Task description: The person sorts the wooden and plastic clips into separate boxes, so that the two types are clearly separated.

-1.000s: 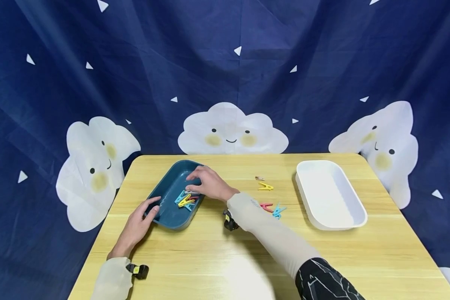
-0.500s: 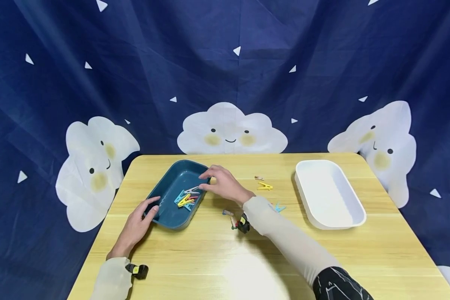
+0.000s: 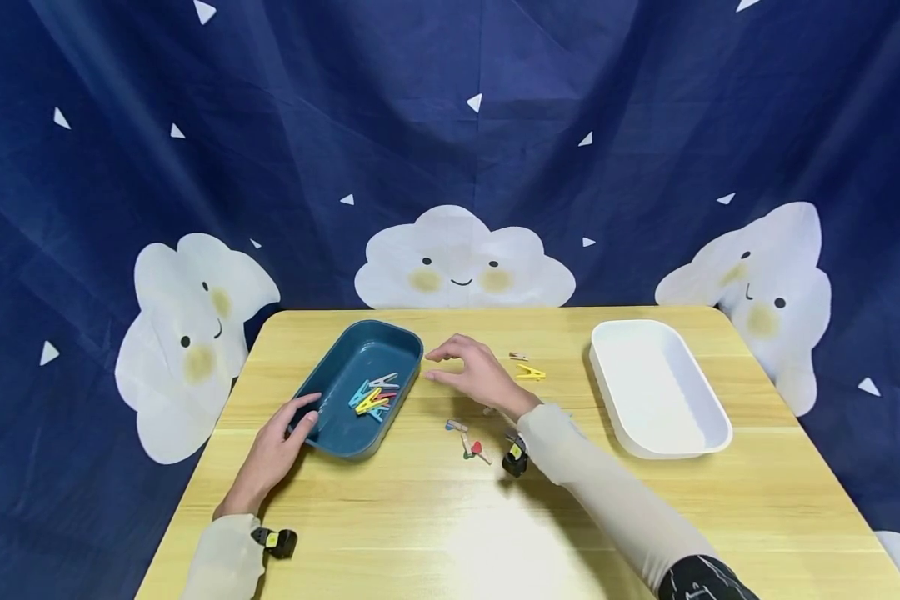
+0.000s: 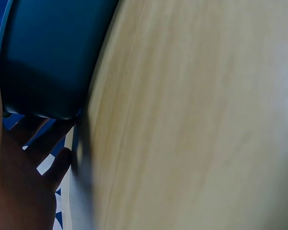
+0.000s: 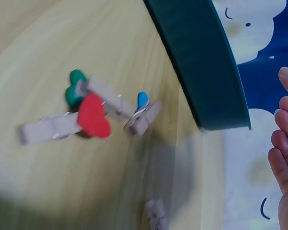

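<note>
Beige sleeves (image 3: 607, 492) bear black wrist cameras (image 3: 515, 457).

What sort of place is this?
Probably an indoor tabletop recording setup: a dark blue cloud-print curtain hangs behind a pale wooden table, and small black cameras sit at the person's wrists.

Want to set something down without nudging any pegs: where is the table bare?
Front of the table, between left sleeve and right sleeve; also in front of the white tub. Crowded: between that and the blue tub, with loose pegs near the right hand.
</note>
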